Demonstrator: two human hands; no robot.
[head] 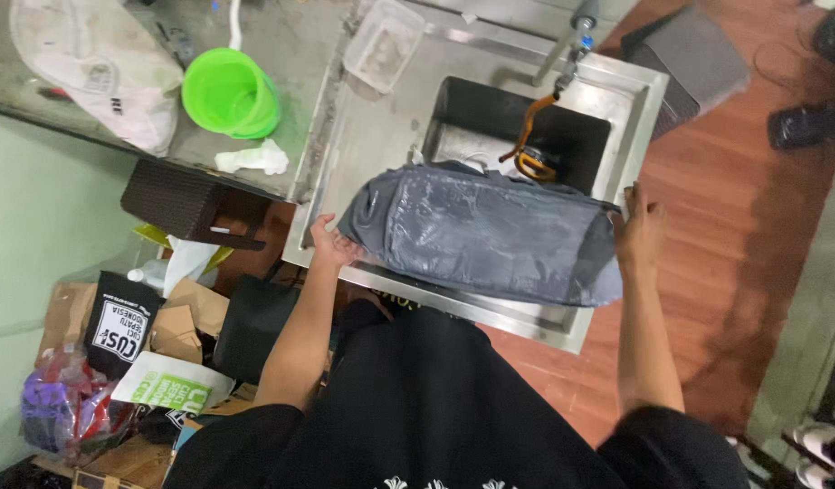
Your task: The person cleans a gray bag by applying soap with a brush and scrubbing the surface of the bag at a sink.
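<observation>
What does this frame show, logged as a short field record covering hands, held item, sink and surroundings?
left hand: grips the left end of the grey bag
right hand: grips the bag's right end
held item: grey bag, wet-looking, stretched flat above the basin
sink: stainless steel sink, dark basin; tap with an orange hose hanging in
counter: green bucket, clear plastic container, white cloth
floor, left: cardboard boxes and bags
</observation>
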